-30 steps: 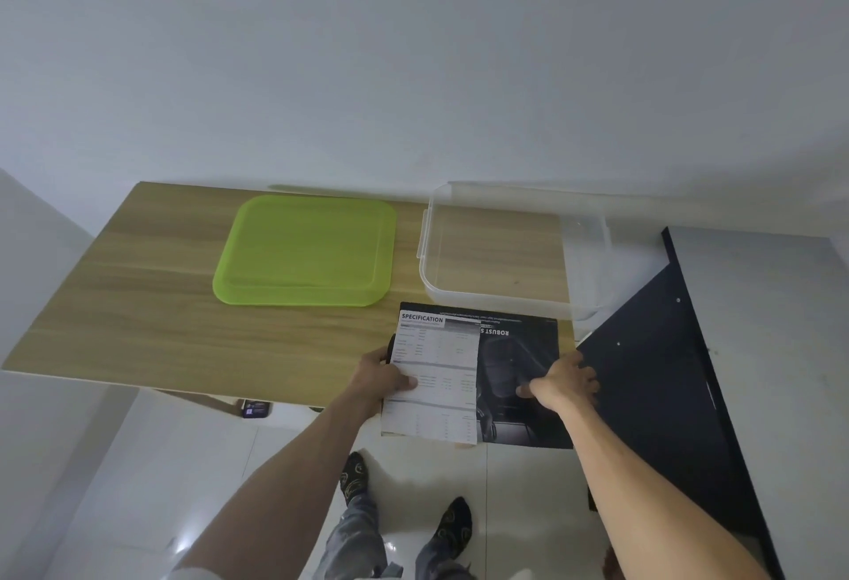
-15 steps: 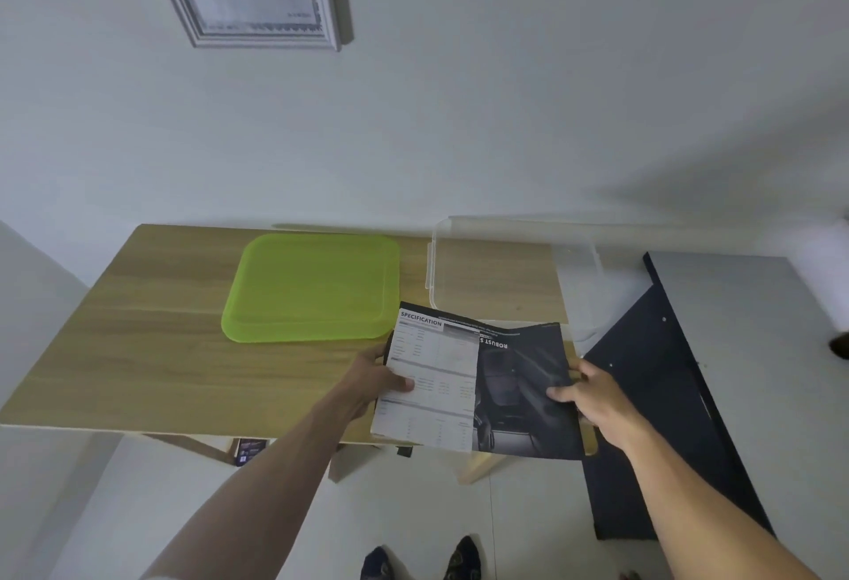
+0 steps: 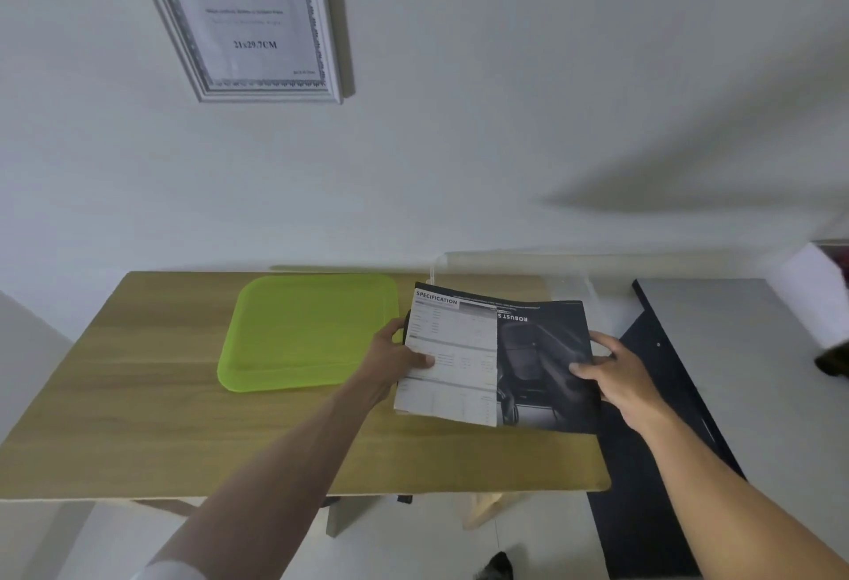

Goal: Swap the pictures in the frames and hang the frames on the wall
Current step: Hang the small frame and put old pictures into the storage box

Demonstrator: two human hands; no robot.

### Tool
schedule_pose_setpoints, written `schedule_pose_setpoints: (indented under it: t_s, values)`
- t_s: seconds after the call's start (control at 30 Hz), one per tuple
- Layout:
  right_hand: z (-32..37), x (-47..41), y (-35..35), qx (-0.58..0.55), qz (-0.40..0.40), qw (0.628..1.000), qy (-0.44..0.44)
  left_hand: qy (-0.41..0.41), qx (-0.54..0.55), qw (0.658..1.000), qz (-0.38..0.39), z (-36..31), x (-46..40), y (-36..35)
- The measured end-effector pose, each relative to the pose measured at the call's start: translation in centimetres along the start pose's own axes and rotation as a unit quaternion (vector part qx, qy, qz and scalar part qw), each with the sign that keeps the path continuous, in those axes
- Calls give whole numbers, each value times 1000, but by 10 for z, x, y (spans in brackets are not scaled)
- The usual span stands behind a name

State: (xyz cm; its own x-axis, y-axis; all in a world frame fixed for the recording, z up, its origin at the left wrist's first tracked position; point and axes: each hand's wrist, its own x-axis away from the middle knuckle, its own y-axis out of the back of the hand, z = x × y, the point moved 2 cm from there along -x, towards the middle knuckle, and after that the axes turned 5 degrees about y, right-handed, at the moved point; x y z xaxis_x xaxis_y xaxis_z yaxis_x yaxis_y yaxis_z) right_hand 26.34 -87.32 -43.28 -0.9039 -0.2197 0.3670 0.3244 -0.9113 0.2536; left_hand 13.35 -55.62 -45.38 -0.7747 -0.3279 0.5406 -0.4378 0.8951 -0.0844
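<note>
Above the right half of the pale wooden table [image 3: 138, 418], both hands hold one thing between them: a frame-sized board faced with a printed sheet, half white "SPECIFICATION" table and half dark car-interior photograph [image 3: 498, 359]. The left hand [image 3: 395, 361] grips its edge at nine o'clock, thumb lying over the white print and fingers hidden behind. The right hand [image 3: 611, 370] grips the edge at three o'clock, thumb curled onto the dark photograph.

A second ago this sheet lay low at the table's near edge under both hands; now it is lifted clear and tilted up toward the wall, and the view has swung upward with it. Whether a frame sits behind the sheet cannot be told from here.

At nine o'clock of the left hand, just beside it, a translucent lime-green square plastic lid [image 3: 308, 333] lies flat on the table. At twelve o'clock of the sheet, partly hidden behind it, stands a clear plastic storage box [image 3: 569, 267]. Far up at eleven o'clock, a silver-edged frame holding a white "A4" placeholder sheet [image 3: 248, 18] hangs on the white wall [image 3: 551, 119]. At four o'clock a black panel [image 3: 661, 395] leans beside the table.

The lift and upward look suggest the swap is done for this piece and hanging comes next.
</note>
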Motion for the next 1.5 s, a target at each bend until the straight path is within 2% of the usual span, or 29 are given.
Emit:
schedule_pose_setpoints:
  t_s: [0.23, 0.4, 0.6, 0.77, 0.93, 1.07, 1.23, 1.33, 1.43, 1.5]
  values:
    - [19, -58, 13, 27, -7, 999, 29, -6, -9, 1000, -21, -20, -49, -23]
    - [17, -119, 18, 97, -1, 995, 31, 3, -27, 997, -66, -30, -92, -49]
    - [16, -178, 12, 217, 26, 973, 74, 7, -134, 980, -148, -31, -145, -74]
    - [-1, -201, -2, 321, 41, 942, 88, 1, -270, 936, -224, -13, -161, -99]
    - [-13, -210, -8, 397, 55, 912, 88, 12, -405, 875, -265, -5, -164, -113]
    - [-15, -214, -8, 456, 76, 883, 84, 33, -436, 855, -280, -1, -171, -123]
    - [-14, -217, -8, 491, 109, 861, 72, 12, -462, 836, -295, 0, -170, -138]
    - [-17, -215, -8, 505, 119, 850, 91, -16, -557, 782, -278, 1, -163, -144]
    - [-23, -212, -10, 517, 141, 839, 98, -10, -667, 715, -212, 11, -160, -143]
    - [-26, -209, -12, 530, 150, 829, 98, 10, -693, 698, -181, 17, -159, -139]
